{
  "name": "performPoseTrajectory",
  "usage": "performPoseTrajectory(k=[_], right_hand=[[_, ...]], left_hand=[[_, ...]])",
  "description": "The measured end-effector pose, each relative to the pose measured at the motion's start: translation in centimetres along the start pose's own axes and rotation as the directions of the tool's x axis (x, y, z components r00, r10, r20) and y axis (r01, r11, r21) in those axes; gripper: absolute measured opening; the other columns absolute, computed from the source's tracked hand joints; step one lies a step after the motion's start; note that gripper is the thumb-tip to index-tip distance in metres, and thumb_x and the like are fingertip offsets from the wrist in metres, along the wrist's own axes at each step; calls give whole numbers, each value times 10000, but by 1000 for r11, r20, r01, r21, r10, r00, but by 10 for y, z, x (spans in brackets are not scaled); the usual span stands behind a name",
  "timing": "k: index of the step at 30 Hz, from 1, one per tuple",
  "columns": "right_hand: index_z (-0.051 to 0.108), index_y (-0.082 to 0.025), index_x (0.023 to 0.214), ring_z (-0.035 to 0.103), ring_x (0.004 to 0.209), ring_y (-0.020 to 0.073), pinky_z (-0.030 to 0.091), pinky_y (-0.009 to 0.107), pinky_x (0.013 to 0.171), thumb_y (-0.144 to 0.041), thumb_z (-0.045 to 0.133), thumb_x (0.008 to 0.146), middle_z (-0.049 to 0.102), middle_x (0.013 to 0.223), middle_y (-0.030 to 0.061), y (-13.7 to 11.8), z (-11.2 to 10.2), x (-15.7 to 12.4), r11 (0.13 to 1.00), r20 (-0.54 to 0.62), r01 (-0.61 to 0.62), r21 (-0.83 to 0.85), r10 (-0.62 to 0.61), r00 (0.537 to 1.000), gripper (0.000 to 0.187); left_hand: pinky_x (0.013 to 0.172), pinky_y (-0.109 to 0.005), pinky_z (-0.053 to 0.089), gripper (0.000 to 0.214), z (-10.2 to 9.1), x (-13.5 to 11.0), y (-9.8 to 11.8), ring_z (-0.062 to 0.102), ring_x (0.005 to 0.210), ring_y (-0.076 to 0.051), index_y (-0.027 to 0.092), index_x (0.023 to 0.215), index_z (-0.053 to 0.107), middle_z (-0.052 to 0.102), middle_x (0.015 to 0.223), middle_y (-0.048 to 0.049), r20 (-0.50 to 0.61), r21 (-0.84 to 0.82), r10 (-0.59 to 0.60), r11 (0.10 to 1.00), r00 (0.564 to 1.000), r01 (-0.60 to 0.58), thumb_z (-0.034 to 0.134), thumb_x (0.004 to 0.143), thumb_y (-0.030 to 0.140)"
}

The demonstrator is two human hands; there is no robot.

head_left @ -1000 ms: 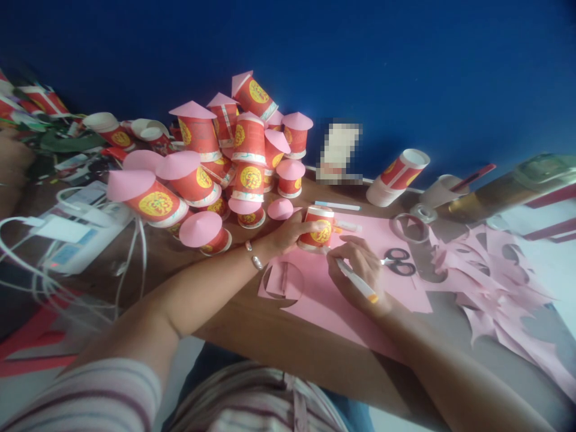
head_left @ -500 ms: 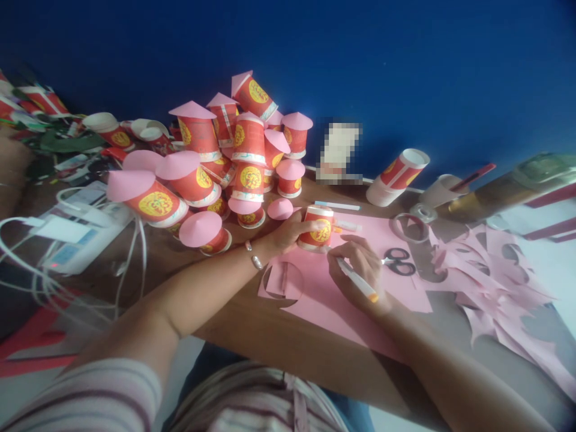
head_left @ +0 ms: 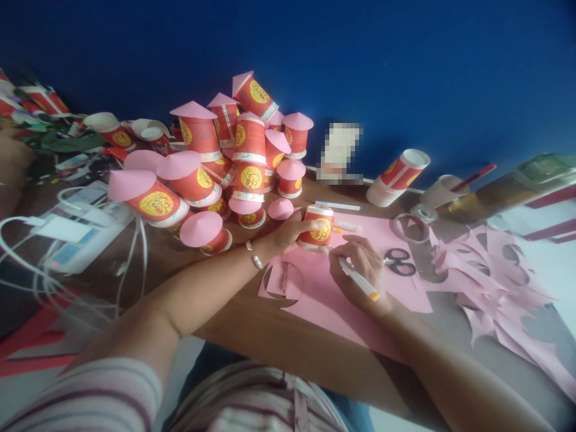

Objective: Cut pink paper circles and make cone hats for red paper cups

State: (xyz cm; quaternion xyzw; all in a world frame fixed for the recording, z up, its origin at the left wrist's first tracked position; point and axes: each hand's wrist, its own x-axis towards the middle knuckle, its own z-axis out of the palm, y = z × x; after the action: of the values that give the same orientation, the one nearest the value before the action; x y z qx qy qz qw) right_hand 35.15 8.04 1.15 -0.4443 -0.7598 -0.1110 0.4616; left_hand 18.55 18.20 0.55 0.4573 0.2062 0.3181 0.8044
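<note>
My left hand [head_left: 289,233] is closed around a red paper cup [head_left: 318,230] with a yellow round emblem; the cup is upside down, its white rim low. In my right hand [head_left: 360,270] is a white marker [head_left: 359,280] with an orange end, its tip pointing up-left toward the cup's rim. Whether the tip touches the rim I cannot tell. Beneath both hands lies pink paper [head_left: 346,312]. Black-handled scissors [head_left: 399,262] rest on it, right of my right hand. Behind the held cup is an orange-and-clear marker cap or pen [head_left: 348,226], partly hidden.
Several red cups with pink cone tops [head_left: 249,141] are piled at the back left. White cables and a power strip [head_left: 85,234] lie left. Pink paper scraps [head_left: 490,270], a tape roll [head_left: 409,228], stacked cups [head_left: 398,178] and a bottle [head_left: 508,186] stand or lie right.
My right hand and the marker have shifted very slightly to the right. The cup in my left hand looks the same.
</note>
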Motion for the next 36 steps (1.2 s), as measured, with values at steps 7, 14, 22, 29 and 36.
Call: performPoseTrajectory(k=[7,14,22,29,36], right_hand=[[546,-258,825,665,614,161,624,376,790,-21,610,832,607,639,-64,-1,2,-2,1000,-2,3,15,-3,1000,246],[543,-249,826,649,591,142,621,363,784,-24,606,840,623,657,-69,-2,2,-4,1000,19,3,10,-3,1000,234],[551,-251,842,641,603,142,618,386,820,-24,622,832,618,659,-70,-1,4,-6,999,8,24,22,-24,1000,238],[552,-250,860,639,600,141,619,389,824,-32,621,849,636,676,-67,-2,4,-7,999,20,19,40,-20,1000,228],[539,-252,858,603,568,131,626,385,822,-14,616,840,624,668,-66,-5,1,-2,997,12,37,73,-38,999,250]], left_hand=[[734,-357,622,441,0,-1,0,717,915,-237,140,1121,680,727,1097,-136,-13,-4,-22,1000,1000,22,811,773,376],[733,-304,594,421,-2,2,-2,697,877,-204,124,1110,695,715,1011,-113,-16,24,30,999,999,-29,803,785,369],[773,-340,585,410,-1,2,-4,692,868,-211,126,1070,700,721,986,-110,-45,29,28,999,999,-27,814,758,366],[763,-317,568,409,2,2,-1,691,874,-212,119,1058,692,729,1005,-125,-45,61,47,997,998,-44,808,753,367],[775,-342,562,387,3,2,0,703,879,-226,124,1037,697,734,993,-123,-23,54,54,997,998,-53,796,765,381]])
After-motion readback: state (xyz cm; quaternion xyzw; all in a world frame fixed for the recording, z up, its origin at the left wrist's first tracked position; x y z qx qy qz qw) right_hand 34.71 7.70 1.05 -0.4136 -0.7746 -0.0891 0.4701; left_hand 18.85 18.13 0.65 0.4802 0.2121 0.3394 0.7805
